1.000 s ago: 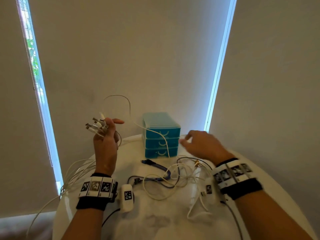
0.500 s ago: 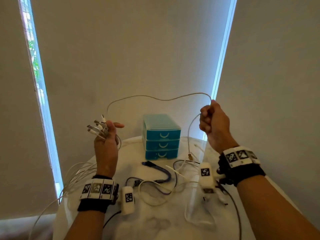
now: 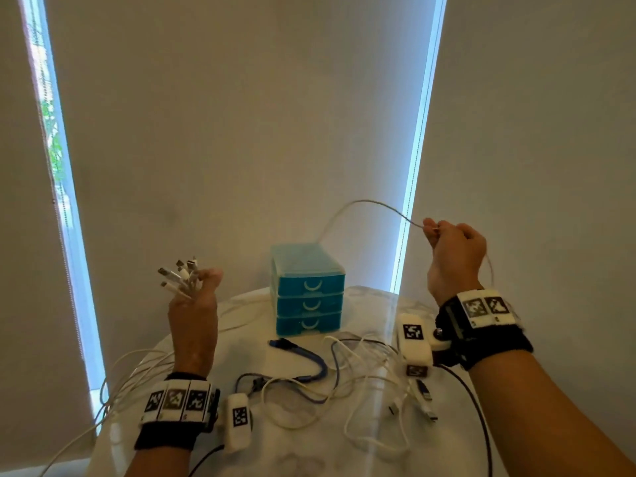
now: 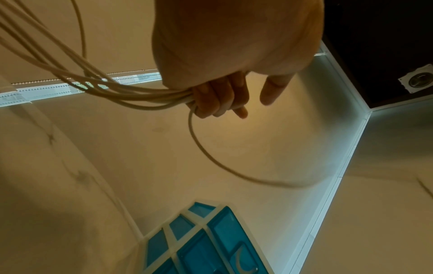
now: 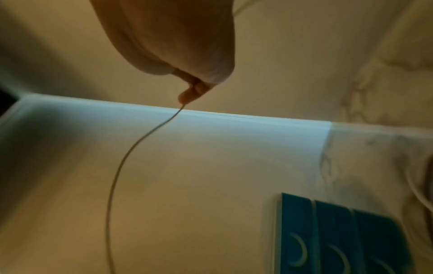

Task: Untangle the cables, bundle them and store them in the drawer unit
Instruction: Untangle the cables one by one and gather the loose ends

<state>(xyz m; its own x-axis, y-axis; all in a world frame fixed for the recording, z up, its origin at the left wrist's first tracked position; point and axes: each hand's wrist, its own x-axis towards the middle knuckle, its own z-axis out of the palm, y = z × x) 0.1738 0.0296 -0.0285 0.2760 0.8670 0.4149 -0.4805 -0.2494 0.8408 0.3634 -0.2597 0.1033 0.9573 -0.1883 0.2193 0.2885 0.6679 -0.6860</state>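
My left hand (image 3: 194, 304) is raised left of the drawer unit and grips a bunch of white cables (image 4: 131, 94), their plugs (image 3: 179, 275) fanning out above the fingers. One white cable (image 3: 361, 204) arcs from behind the drawer unit to my right hand (image 3: 451, 249), which is held high at the right and pinches it between thumb and fingers (image 5: 187, 96). The teal three-drawer unit (image 3: 309, 294) stands at the back of the white table (image 3: 309, 452), all drawers closed. A tangle of white and blue cables (image 3: 344, 376) lies in front of it.
A blue cable with a dark plug (image 3: 299, 352) curls on the table middle. Loose USB plugs (image 3: 425, 397) lie near my right wrist. White cables (image 3: 113, 390) hang over the table's left edge. Window blinds and bright gaps stand behind.
My right hand went from the tangle on the table up to the right, pulling one white cable into the air. The left hand stayed raised and turned slightly, still holding its bunch.
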